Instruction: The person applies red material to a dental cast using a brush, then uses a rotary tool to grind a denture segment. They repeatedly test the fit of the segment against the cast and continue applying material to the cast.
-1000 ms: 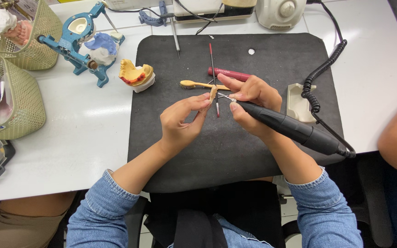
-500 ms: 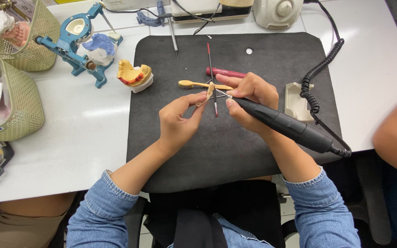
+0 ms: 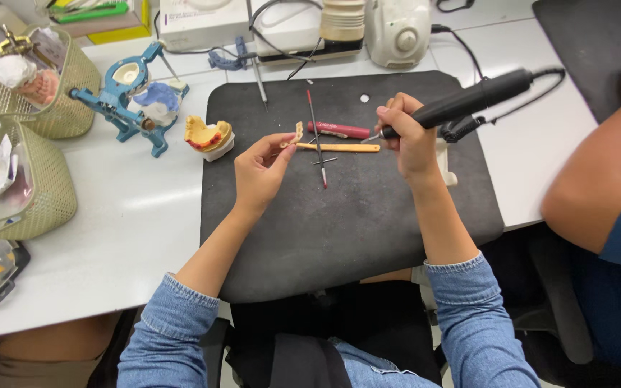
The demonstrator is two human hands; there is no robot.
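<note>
Fingertips of left hand (image 3: 260,169) pinch a small wax piece (image 3: 297,134), apart from the handpiece (image 3: 461,104) gripped in right hand (image 3: 410,140).

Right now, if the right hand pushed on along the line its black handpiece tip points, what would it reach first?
The right hand aims the black handpiece leftward. First in that line are probably the yellow-handled tool and red tool on the mat, then the small piece in the left hand; depth is unclear.

You see bright, even overhead light, with a soft sheen on the white desk (image 3: 131,215) and only faint shadows. The centre is sharp; the straight edges bow slightly toward the corners.
</note>
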